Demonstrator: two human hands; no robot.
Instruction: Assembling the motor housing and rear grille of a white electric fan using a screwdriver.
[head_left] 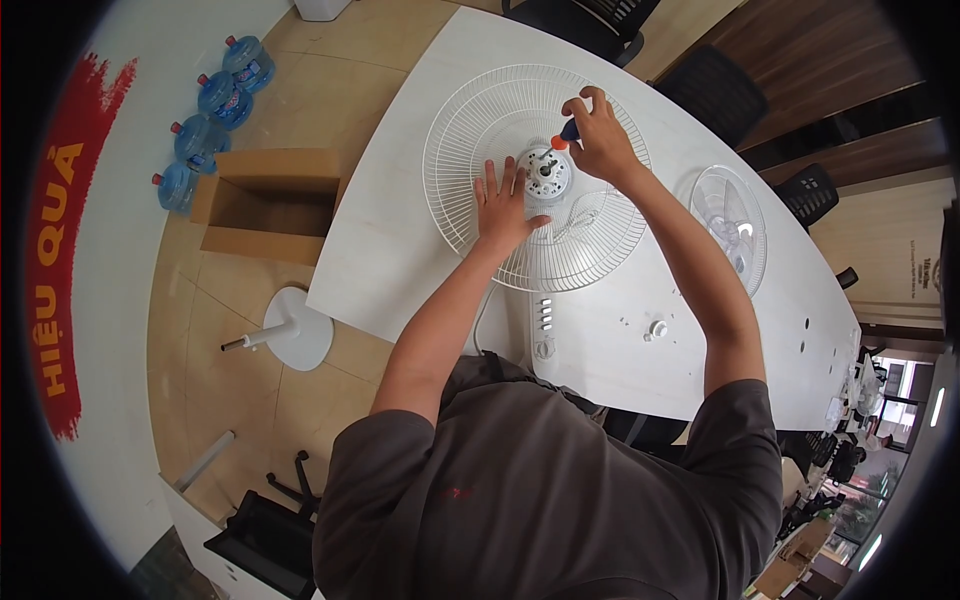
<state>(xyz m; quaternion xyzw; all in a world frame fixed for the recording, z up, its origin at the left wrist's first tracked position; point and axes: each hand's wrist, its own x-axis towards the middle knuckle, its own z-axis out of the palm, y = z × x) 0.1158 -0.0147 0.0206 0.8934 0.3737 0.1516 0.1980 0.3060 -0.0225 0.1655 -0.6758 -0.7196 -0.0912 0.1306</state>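
Observation:
A round white wire fan guard (pixel 470 118) lies over the fan's motor housing (pixel 549 188) on the white table. My left hand (pixel 504 212) rests on the guard with its fingers spread, just left of the housing. Above and right of the hub, my right hand (pixel 606 143) grips a screwdriver (pixel 559 142) with an orange and dark blue handle. Its shaft slants down toward the hub's upper edge; whether the tip sits in a screw is too small to tell. A coiled white cord (pixel 580 217) shows through the wires, and the fan's button panel (pixel 544 325) extends toward me.
To the right lies another fan guard with clear blades (pixel 738 225). A small white knob-like part (pixel 656 329) sits near the front among tiny bits. On the floor at left are an open cardboard box (pixel 275 200), a round fan base (pixel 300 335) and several water bottles (pixel 225 95).

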